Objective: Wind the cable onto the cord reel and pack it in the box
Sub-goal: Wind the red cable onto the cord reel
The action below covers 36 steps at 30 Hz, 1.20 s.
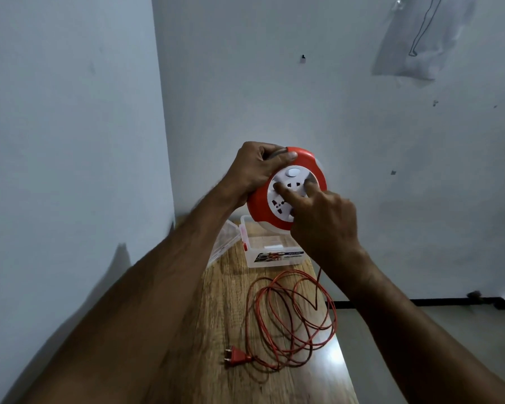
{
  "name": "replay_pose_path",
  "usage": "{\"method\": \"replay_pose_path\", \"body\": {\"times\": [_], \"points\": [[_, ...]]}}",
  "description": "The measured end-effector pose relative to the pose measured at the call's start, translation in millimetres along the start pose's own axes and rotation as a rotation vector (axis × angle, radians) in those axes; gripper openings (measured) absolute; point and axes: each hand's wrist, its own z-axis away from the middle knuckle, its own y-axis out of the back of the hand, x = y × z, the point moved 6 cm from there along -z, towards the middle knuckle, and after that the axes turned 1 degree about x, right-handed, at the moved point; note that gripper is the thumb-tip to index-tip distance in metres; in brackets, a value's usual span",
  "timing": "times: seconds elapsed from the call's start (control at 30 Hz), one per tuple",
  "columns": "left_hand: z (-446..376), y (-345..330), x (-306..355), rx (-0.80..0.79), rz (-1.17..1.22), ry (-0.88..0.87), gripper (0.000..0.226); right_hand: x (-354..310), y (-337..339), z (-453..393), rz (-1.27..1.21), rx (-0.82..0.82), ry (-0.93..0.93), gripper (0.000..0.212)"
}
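The red and white cord reel (286, 188) is held up in the air above the tabletop (231, 290). Its upper left rim is gripped by the closed left hand (254, 170). The white socket face is pressed by the spread fingers of the right hand (324, 220), and its lower right part is hidden by them. The red cable (292, 319) is left in loose loops on the tabletop, its plug (236, 358) at the near end. The clear box (270, 252) is partly covered by the reel.
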Motion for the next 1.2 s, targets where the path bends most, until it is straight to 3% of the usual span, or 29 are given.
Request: {"method": "replay_pose_path", "body": {"times": [0.17,0.3,0.37,0.5,0.6,0.7,0.77,0.87,0.93,0.97,1.07,1.2], "points": [[2.0,-1.5,-3.0,0.013,0.02,-0.007,0.028,16.3,5.3,-4.9,-0.291,0.144,-0.268,0.06],[0.4,-6.9,-1.3,0.024,0.008,-0.035,0.032,23.1,-9.6,1.6,-0.641,0.183,-0.707,0.062],[-0.7,-7.8,0.1,0.039,-0.01,-0.057,0.034,23.0,-29.1,9.1,-0.933,0.122,-1.007,0.06],[0.3,-10.0,1.6,0.039,-0.097,-0.112,0.034,-1.2,-49.3,19.9,-1.747,0.039,-1.587,0.048],[1.5,-9.9,-3.5,0.021,-0.1,-0.109,0.032,-16.2,-41.9,19.6,-2.112,0.021,-1.778,0.046],[1.3,-6.0,-9.8,0.017,-0.027,-0.067,0.03,-16.2,-34.5,23.2,-2.065,-0.032,-1.703,0.038],[1.0,-1.6,-10.1,0.031,0.034,-0.046,0.027,-4.4,-26.6,27.3,-1.759,0.013,-1.497,0.027],[-0.1,2.4,-6.2,0.038,0.055,-0.038,0.023,13.8,5.0,15.7,-0.928,0.243,-0.74,0.021],[0.0,0.6,-3.8,0.019,0.045,-0.037,0.02,-1.1,13.3,8.0,-0.481,0.184,-0.276,0.035],[-0.2,-1.0,-3.3,0.009,0.041,-0.036,0.018,-6.7,9.8,7.2,-0.347,0.085,-0.16,0.043],[-0.8,-2.5,-3.2,-0.004,0.036,-0.024,0.018,-8.0,1.0,9.4,-0.166,-0.134,-0.079,0.061],[0.2,-3.3,-1.7,-0.017,-0.002,-0.033,0.025,-7.0,0.8,8.7,-0.086,-0.226,-0.004,0.066]]}}
